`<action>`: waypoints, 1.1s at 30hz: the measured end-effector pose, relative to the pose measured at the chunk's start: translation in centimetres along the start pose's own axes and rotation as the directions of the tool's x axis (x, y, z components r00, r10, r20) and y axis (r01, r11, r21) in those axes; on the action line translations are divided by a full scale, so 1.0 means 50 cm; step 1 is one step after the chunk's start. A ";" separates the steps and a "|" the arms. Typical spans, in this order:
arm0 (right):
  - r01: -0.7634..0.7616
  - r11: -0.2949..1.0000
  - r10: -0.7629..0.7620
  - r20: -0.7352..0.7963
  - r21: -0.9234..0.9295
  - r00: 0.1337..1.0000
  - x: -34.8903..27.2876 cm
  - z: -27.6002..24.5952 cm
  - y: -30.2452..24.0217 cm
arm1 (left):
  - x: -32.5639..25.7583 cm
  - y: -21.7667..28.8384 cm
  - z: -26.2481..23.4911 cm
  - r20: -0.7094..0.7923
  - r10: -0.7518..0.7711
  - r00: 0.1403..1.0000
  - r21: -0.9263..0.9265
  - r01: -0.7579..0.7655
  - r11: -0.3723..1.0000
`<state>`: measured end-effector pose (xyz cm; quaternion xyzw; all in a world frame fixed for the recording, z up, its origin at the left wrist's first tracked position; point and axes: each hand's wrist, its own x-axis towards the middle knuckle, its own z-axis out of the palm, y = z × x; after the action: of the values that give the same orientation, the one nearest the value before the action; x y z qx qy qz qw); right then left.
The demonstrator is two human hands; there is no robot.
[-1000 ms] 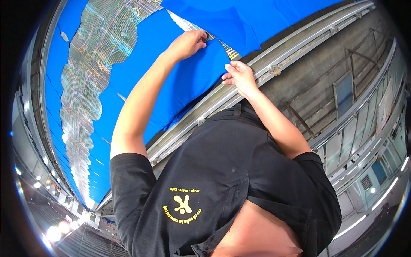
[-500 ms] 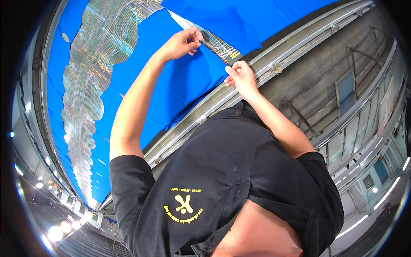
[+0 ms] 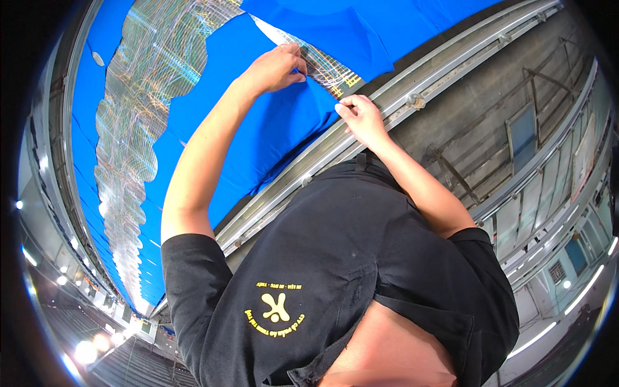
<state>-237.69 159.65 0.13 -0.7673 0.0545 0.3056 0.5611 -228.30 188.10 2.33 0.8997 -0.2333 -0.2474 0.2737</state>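
A blue fabric piece (image 3: 258, 122) lies across a long table, its near right edge bordering a strip of the patterned table surface (image 3: 325, 64) marked with many coloured lines. My left hand (image 3: 277, 68) is at that edge, fingers bent down and closed on the cloth; the fingertips are partly hidden. Lower right, at the table's near side, my right hand (image 3: 364, 120) pinches the corner of the same piece between thumb and fingers. Another blue fabric piece (image 3: 351, 42) lies beyond the strip, apart from both hands.
A metal rail (image 3: 445, 80) with round knobs runs along the table's near edge, close to my body. More blue pieces line the table into the distance at left, beside a wavy-edged patterned band (image 3: 129, 129). A frame-like metal structure (image 3: 522, 135) stands at right.
My left hand has turned so its back faces up, with the fingers lower along the cloth edge. My right hand has shifted slightly left and down.
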 end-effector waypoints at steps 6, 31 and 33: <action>-0.166 0.986 0.162 0.137 0.017 0.977 0.043 -0.041 0.006 | 0.039 -0.014 -0.007 0.104 -0.089 0.991 0.086 0.080 0.993; 0.028 0.956 0.002 0.102 -0.291 0.995 0.056 -0.054 0.002 | 0.059 0.001 -0.031 0.098 -0.118 0.988 0.059 0.113 0.992; 0.123 0.902 -0.092 0.093 -0.413 0.991 0.059 -0.061 -0.010 | 0.053 -0.003 -0.021 0.066 -0.115 0.991 0.102 0.108 0.989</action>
<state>-233.86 157.87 -0.48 -0.8601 -0.0746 0.3058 0.4015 -225.64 187.14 2.18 0.9142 -0.2039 -0.2828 0.2064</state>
